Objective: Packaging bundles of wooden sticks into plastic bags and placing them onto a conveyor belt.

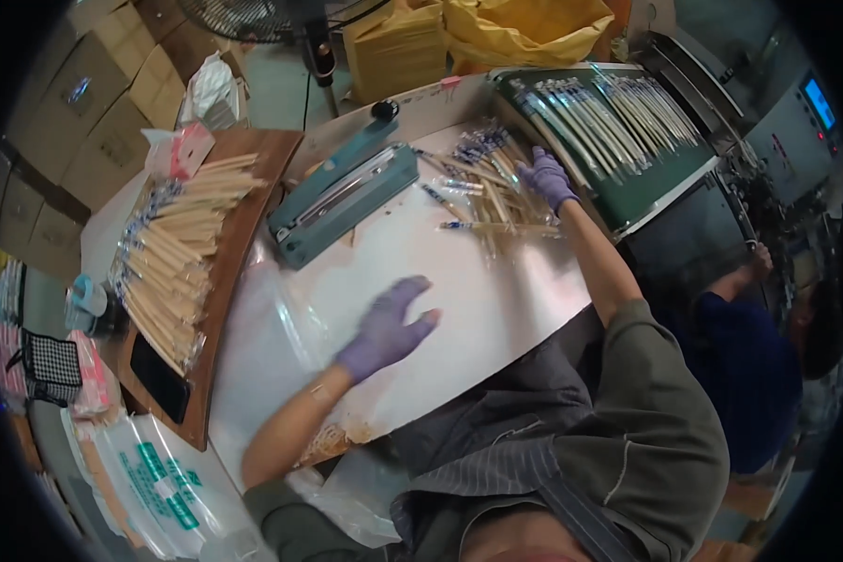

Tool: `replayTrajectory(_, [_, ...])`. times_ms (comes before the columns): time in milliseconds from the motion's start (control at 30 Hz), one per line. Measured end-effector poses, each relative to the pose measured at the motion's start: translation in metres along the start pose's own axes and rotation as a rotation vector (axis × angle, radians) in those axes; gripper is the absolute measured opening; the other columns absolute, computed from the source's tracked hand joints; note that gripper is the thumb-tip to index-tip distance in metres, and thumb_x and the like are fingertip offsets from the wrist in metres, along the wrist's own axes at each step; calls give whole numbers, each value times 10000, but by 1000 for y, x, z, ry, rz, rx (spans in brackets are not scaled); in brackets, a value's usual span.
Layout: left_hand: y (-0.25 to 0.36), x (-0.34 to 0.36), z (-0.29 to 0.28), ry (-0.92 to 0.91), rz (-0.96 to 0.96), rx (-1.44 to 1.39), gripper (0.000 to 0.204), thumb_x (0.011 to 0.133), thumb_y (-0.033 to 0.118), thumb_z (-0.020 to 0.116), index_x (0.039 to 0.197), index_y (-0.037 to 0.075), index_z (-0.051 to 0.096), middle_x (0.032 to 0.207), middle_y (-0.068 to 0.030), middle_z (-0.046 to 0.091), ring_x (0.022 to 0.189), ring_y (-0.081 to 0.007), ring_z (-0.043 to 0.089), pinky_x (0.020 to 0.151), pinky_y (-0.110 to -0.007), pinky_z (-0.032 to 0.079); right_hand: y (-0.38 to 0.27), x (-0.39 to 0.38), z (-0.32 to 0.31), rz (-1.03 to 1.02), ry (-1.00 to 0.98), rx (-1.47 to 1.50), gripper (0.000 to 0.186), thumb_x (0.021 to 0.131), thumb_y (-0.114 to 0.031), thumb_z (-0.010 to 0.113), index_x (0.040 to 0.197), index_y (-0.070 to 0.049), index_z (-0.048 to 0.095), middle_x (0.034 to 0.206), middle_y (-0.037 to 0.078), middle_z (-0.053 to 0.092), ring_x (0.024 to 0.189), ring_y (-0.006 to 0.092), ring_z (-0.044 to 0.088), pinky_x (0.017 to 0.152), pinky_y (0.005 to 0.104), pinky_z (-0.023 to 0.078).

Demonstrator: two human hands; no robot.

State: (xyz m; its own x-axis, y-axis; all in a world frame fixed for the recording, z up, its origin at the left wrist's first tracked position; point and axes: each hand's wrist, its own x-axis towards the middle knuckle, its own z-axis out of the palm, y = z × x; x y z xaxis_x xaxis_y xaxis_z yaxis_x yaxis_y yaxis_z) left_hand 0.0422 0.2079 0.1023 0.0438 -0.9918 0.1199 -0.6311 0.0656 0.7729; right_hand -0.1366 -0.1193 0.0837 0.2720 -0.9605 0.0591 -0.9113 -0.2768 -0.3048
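Wrapped chopsticks [496, 178] are strewn across the white tabletop [468, 300], between a teal lever device [365, 214] and a green belt [642, 192] where more are lined up. Right hand [548, 178], purple-gloved, is stretched out to the pile's belt side; whether anything is gripped cannot be told. Left hand [389, 332] is held over the tabletop, fingers parted, nothing grasped. Another heap is spread on a brown board [244, 225].

Purple gloves [375, 348] on L hand [391, 323] & R hand [546, 178], olive-grn shirt [665, 393] — elbow-length sleeves [626, 328], dk apron [487, 468] (pinstriped)
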Motion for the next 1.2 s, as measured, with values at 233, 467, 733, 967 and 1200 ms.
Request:
replayTrajectory(233, [-97, 161, 116, 374, -524, -312, 578, 727, 320, 624, 1118, -36, 392, 997, -115, 495, 895, -182, 459, 772, -303, 387, -31, 8, 31, -129, -280, 158, 606, 790, -531, 417, 1046, 5, 532, 1044, 237, 536, 998, 355, 506, 859, 387, 379])
replayTrajectory(467, [-64, 239, 100, 611, -775, -284, 1148, 461, 520, 761, 1269, -80, 208, 1267, -273, 324, 1201, -331, 318, 1006, -327, 248, -6, 34, 74, -22, 74, 350, 527, 788, -481, 459, 1150, -98, 473, 1072, 217, 525, 982, 340, 515, 846, 384, 394])
replayTrajectory(733, [-30, 161, 87, 335, -306, -1178, 492, 715, 159, 666, 1136, 34, 447, 1104, -65, 482, 967, -164, 499, 809, -278, 433, -39, -53, 54, 131, -1016, 1784, 464, 709, -334, 671, 1059, -63, 532, 1014, 83, 564, 914, 155, 539, 815, 291, 447])
replayTrajectory(967, [-30, 96, 40, 415, -113, -349, 746, 545, 228, 793, 1133, 18, 386, 1075, -98, 450, 956, -202, 460, 837, -323, 388, -85, -99, -26, -625, -479, 1819, 863, 521, -165, 784, 1235, -19, 322, 1152, 83, 450, 1047, 155, 421, 915, 273, 343])
replayTrajectory(1200, [-68, 52, 34, 543, 449, 740, 703, 529, 433, 712, 1066, 29, 506, 1052, -166, 534, 971, -293, 512, 869, -392, 384, -92, -122, -34, -1040, -431, 1815, 1105, 488, -270, 837, 1321, -39, 149, 1274, 107, 373, 1177, 182, 340, 976, 313, 290])
